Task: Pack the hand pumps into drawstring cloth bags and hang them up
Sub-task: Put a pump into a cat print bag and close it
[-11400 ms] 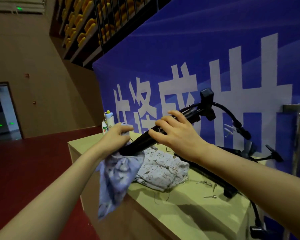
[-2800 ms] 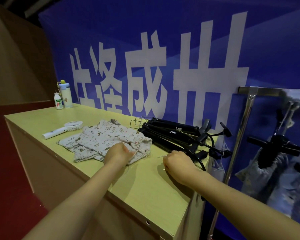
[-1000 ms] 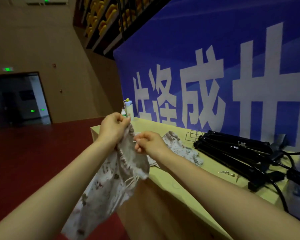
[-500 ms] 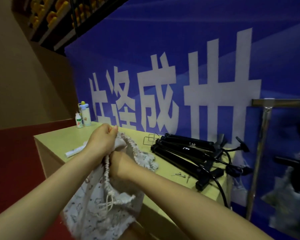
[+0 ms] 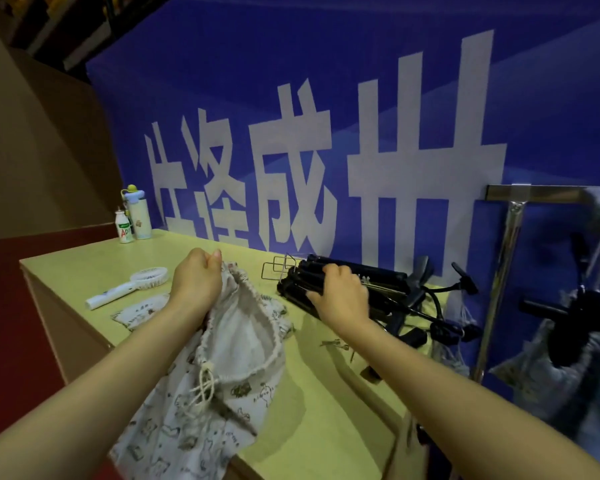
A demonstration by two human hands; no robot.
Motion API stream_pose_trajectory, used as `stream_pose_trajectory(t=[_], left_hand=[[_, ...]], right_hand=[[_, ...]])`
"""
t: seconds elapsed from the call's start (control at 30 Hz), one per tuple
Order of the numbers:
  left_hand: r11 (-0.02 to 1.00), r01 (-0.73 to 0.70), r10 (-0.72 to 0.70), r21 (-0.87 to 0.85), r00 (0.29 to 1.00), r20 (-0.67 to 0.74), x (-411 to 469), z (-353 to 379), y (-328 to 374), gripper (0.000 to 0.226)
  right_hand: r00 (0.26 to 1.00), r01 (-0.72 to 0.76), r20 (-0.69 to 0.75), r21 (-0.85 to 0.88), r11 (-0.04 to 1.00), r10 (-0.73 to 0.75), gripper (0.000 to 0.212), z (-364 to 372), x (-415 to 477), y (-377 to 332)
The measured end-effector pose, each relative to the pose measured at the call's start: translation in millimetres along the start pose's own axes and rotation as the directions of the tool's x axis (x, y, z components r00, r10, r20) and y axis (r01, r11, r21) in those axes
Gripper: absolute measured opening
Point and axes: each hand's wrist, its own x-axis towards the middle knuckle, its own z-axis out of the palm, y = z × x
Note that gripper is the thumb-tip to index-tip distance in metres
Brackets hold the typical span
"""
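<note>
My left hand pinches the rim of a white printed drawstring cloth bag, holding its mouth open above the front of the yellow-green table. The bag hangs down over the table's front edge. My right hand rests on a pile of black hand pumps lying at the back right of the table, fingers curled over one barrel. More printed bags lie flat on the table behind the held bag.
A white hand-held fan lies at the left, two bottles stand at the far left corner. Small metal hooks lie by my right wrist. A metal rack at the right carries hung bagged pumps.
My right hand has left the bag's mouth and reached right onto the pile of pumps. My left hand still holds the bag, now with its mouth wide open.
</note>
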Motion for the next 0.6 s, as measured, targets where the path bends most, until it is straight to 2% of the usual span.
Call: stream_pose_trajectory(t=[0.07,0.13,0.23,0.3,0.6], left_hand=[[1.0,0.01,-0.01,-0.006,1.0,0.008,2.7,4.4,-4.7,0.031],[1.0,0.023,-0.023,-0.005,1.0,0.018,3.9,8.4,-8.3,0.032],[0.999,0.033,-0.033,0.013,0.999,0.032,4.8,10.1,-11.8,0.032],[0.999,0.044,-0.045,0.007,0.999,0.03,6.0,9.2,-14.9,0.032],[0.994,0.106,-0.106,0.038,0.994,-0.01,10.0,-0.3,-23.7,0.032]], right_hand=[[0.995,-0.057,0.069,-0.127,0.99,0.066,0.055,5.9,7.4,18.5],[0.978,-0.095,0.171,-0.137,0.986,0.118,0.055,10.6,14.3,33.0],[0.917,-0.136,0.357,-0.134,0.982,0.176,0.041,13.8,18.6,45.6],[0.909,-0.128,0.376,-0.156,0.979,0.179,0.031,15.1,19.7,51.7],[0.92,-0.099,0.358,-0.189,0.977,0.162,0.022,17.0,27.4,54.7]])
